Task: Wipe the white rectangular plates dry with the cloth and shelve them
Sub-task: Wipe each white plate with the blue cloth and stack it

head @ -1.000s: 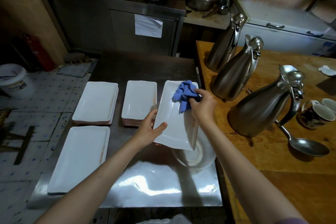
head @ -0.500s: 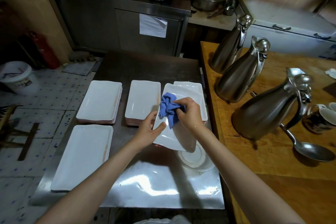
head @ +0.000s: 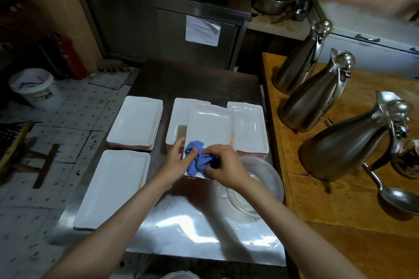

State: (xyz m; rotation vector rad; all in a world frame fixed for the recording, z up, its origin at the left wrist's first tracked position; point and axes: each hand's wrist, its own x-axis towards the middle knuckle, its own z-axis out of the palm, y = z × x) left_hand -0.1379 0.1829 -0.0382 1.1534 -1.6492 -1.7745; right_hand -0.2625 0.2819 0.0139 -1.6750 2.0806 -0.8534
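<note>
Your held plate (head: pixel 209 129): white, small orange mark near its right edge. Cloth (head: pixel 197 163) in your hands: blue. Plate stacks (head: pixel 136 122), centre-left of frame: white tops, reddish-brown rims at stack edges. Table (head: pixel 195 79): grey steel, bright glare at lower centre. Counter (head: pixel 340 199) at right: orange-brown wood. Jugs (head: pixel 310 102): silver. Floor tiles (head: pixel 74 142) at left: pale with blue dots. Bucket (head: pixel 34 90), upper left: white.

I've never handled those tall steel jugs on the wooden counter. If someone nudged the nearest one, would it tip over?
Probably not easily: the nearest steel jug widens toward its base, so a light nudge would likely slide it on the wooden counter. A push near its narrow top seems riskier. Its smooth, shiny wall may be slippery, so the handle looks the safer grip.
</note>
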